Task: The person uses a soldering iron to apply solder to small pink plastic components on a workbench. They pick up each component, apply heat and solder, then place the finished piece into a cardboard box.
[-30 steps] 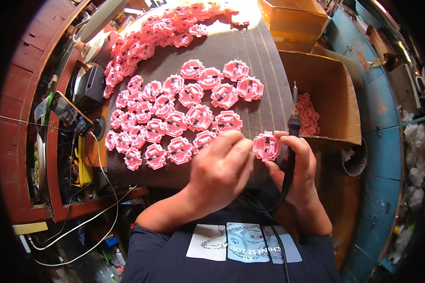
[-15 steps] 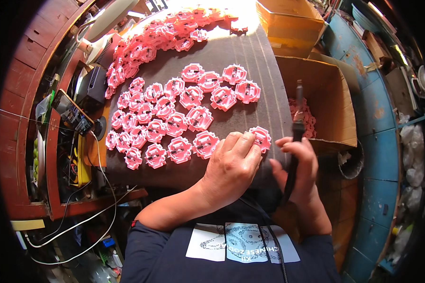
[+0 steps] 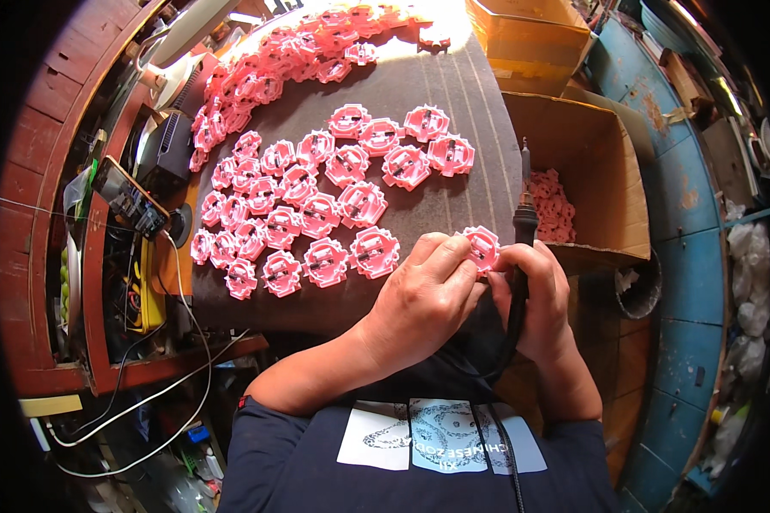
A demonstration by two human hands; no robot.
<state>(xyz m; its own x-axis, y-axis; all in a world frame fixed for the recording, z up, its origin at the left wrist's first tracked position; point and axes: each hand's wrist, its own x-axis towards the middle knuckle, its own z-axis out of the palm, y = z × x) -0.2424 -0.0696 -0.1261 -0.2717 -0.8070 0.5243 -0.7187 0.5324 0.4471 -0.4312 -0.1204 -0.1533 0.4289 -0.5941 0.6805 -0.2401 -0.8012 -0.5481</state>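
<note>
Pink plastic part (image 3: 482, 248), head view: held over the table (image 3: 458, 205), pinched at its left rim by the left hand (image 3: 428, 274); right rim apparently pinched by the right hand (image 3: 541, 291), where the iron (image 3: 526, 224) is also gripped. Judged light, stiff, slightly slippery, thin tabs breakable; best gripped by outer rim, clear of the iron's tip.

Before you, a dark, striped table (image 3: 441, 197) fills the middle of the frame, its far end whitened by strong light (image 3: 455, 24) at the top. Red boards (image 3: 38, 184) line the left edge; a pale lamp (image 3: 192, 31) shows at upper left. Blue panels (image 3: 693, 278) run down the right, beside brown floor (image 3: 633, 368) at lower right.
</note>
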